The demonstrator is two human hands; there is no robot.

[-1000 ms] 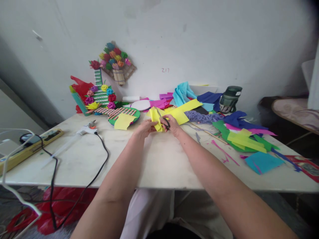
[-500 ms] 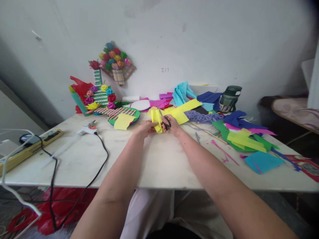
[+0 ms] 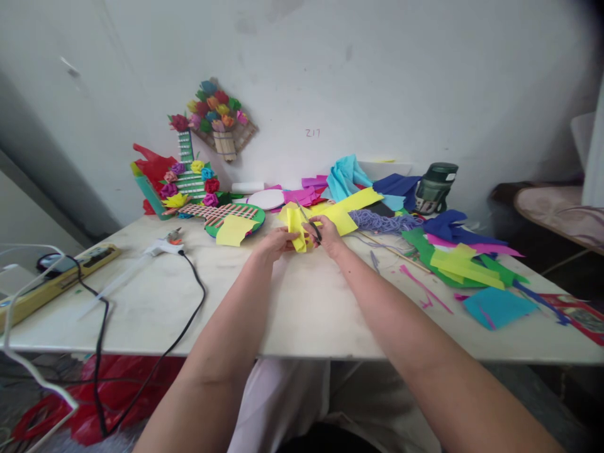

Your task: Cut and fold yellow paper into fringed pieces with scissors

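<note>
My left hand (image 3: pixel 270 243) pinches a folded yellow sheet (image 3: pixel 296 226) over the middle of the white table (image 3: pixel 302 302). My right hand (image 3: pixel 324 234) grips black-handled scissors (image 3: pixel 309 227), whose blades run into the yellow sheet from the right. Both hands sit close together, a little in front of a pile of coloured paper.
A glue gun (image 3: pixel 165 244) with a black cord (image 3: pixel 189 314) lies at the left, beside a yellow power strip (image 3: pixel 61 277). Paper-flower crafts (image 3: pixel 198 182) stand at the back left. Coloured sheets (image 3: pixel 453 258) cover the right side, and a green jar (image 3: pixel 435 187) stands by the wall.
The scissors have shifted slightly along the yellow sheet, their blades opening and closing. My arms stay in nearly the same place.
</note>
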